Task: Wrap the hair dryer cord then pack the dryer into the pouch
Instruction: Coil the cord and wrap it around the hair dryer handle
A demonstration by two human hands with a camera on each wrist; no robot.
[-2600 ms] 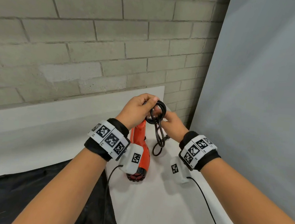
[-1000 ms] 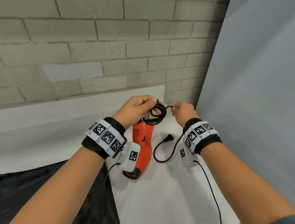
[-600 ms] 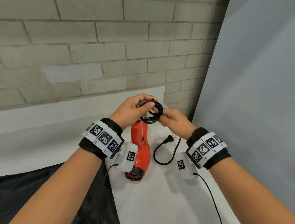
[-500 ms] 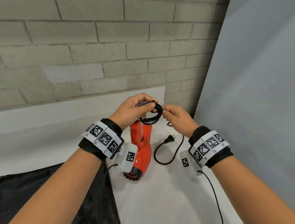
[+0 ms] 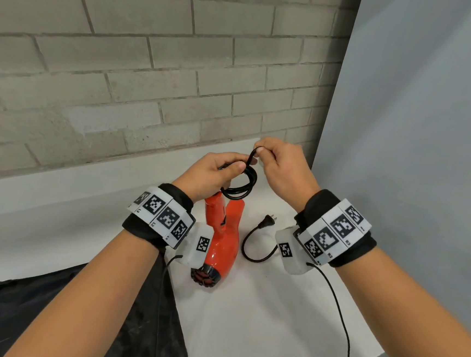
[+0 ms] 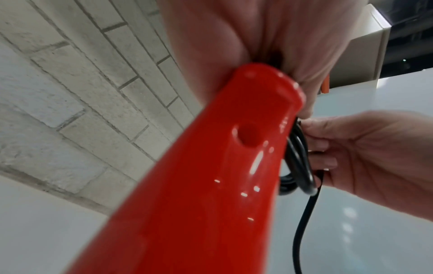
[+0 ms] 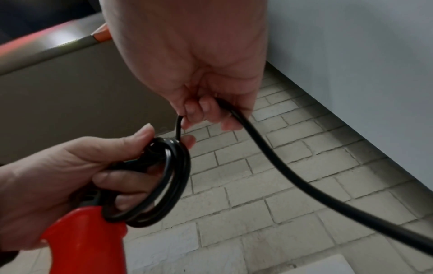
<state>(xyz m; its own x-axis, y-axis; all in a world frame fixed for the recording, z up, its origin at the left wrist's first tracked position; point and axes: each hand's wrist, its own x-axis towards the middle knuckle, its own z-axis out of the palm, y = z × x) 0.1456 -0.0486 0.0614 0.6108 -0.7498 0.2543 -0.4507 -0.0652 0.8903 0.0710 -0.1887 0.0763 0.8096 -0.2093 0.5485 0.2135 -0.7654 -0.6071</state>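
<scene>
The red hair dryer (image 5: 223,240) stands nozzle-down on the white table, its folded handle (image 6: 211,185) pointing up. My left hand (image 5: 218,171) grips the handle top and pins a coil of black cord (image 5: 241,183) against it; the coil (image 7: 164,185) loops over my fingers. My right hand (image 5: 279,165) pinches the cord (image 7: 234,115) just above the coil and lifts it. The slack runs down to the plug (image 5: 267,220), lying on the table. The black pouch (image 5: 74,315) lies flat at the near left.
A brick wall (image 5: 124,69) runs along the back of the table (image 5: 258,322). A grey panel (image 5: 417,137) closes off the right side. Thin black wrist-camera cables (image 5: 341,324) trail over the table's front edge.
My right hand has kept looping cord onto the coil and has now risen above my left hand with a strand. The hanging loops from earlier are gathered up; the plug end lies on the table.
</scene>
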